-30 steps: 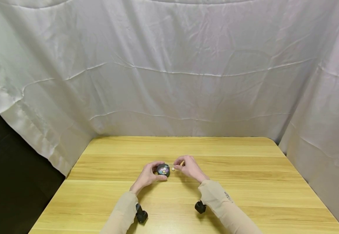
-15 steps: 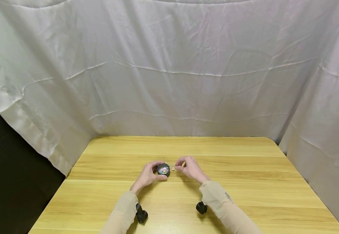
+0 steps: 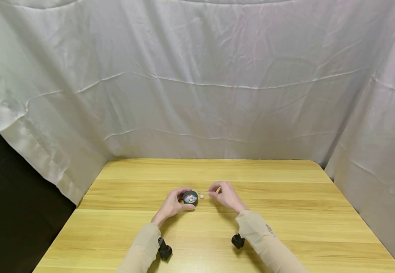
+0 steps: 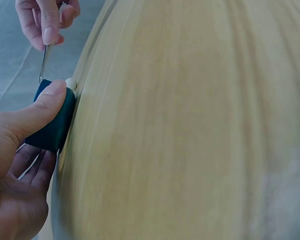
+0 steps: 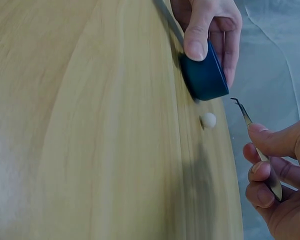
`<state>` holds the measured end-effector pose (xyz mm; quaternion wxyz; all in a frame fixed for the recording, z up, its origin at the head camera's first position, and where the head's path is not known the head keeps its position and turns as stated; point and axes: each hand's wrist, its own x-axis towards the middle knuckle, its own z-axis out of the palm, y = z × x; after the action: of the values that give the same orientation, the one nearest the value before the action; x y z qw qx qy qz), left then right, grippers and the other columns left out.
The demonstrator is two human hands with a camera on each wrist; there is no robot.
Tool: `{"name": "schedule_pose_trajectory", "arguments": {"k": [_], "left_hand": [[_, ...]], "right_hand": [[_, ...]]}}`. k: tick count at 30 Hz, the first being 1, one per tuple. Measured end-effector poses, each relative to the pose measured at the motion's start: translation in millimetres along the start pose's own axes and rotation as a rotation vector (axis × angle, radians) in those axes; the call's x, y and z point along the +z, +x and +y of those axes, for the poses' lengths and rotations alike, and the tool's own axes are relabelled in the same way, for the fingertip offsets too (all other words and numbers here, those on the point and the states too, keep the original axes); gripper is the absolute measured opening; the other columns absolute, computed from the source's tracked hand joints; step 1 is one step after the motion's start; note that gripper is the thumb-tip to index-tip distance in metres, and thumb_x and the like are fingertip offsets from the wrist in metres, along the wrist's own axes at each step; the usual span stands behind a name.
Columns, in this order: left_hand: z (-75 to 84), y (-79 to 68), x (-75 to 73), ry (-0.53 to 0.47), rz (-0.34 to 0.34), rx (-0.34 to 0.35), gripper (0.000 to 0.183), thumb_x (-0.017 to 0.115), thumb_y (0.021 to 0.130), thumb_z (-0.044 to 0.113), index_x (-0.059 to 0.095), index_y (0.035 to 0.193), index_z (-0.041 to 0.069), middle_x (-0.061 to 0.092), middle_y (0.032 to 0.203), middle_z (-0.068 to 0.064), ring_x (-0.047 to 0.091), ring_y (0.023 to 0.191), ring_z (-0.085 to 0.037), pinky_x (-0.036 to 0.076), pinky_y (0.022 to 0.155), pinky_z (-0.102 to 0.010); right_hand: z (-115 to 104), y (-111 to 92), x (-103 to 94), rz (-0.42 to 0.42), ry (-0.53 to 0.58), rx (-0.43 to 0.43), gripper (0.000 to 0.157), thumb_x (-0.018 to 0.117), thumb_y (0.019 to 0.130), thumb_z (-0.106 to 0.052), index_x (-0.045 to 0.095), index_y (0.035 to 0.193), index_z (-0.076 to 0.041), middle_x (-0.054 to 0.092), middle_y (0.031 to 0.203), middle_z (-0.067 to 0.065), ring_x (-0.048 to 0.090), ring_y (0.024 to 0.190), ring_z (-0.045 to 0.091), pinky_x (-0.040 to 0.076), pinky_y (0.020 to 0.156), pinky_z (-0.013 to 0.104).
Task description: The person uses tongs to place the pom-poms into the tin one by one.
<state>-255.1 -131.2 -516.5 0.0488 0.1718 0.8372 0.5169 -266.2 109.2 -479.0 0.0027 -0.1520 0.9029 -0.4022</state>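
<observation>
My left hand point(image 3: 170, 204) grips a small round dark container point(image 3: 190, 198), thumb on the near side and fingers round the far side. Inside it lie several pastel-coloured pieces. My right hand point(image 3: 227, 196) pinches a pair of tweezers point(image 5: 247, 118) between thumb and fingers. Their thin bent tips point left, toward the container's rim, with nothing seen between them. On the table just right of the container lies a small white ball point(image 5: 208, 120), below the tweezers. In the left wrist view, the left thumb point(image 4: 52, 100) presses the container's side.
A wooden table point(image 3: 286, 212) lies under both hands. Pale curtains point(image 3: 217, 94) stand behind it and at the sides, with a dark panel point(image 3: 10, 197) at the left. Black wrist cameras point(image 3: 164, 250) hang below both sleeves.
My right hand has drawn to the right with the tweezers, whose tips have left the space over the container. The left hand and container have stayed put.
</observation>
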Motion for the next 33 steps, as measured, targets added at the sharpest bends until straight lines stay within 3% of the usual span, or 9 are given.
{"name": "schedule_pose_trajectory", "arguments": {"k": [13, 33], "left_hand": [[1.5, -0.5, 0.0, -0.003, 0.002, -0.012, 0.063, 0.086, 0.080, 0.010, 0.059, 0.136, 0.000, 0.065, 0.130, -0.019, 0.067, 0.113, -0.034, 0.056, 0.097, -0.043], [1.5, 1.0, 1.4, -0.040, 0.016, 0.019, 0.060, 0.086, 0.078, 0.006, 0.061, 0.132, -0.001, 0.066, 0.127, -0.023, 0.067, 0.112, -0.038, 0.054, 0.098, -0.049]], "right_hand": [[17, 3, 0.9, -0.009, 0.006, 0.010, 0.006, 0.074, 0.090, -0.008, 0.076, 0.088, -0.003, 0.070, 0.080, 0.003, 0.058, 0.071, 0.013, 0.048, 0.065, 0.024], [19, 3, 0.8, -0.056, -0.015, 0.038, 0.004, 0.075, 0.088, -0.007, 0.076, 0.084, -0.005, 0.070, 0.076, 0.001, 0.055, 0.067, 0.008, 0.043, 0.060, 0.019]]}}
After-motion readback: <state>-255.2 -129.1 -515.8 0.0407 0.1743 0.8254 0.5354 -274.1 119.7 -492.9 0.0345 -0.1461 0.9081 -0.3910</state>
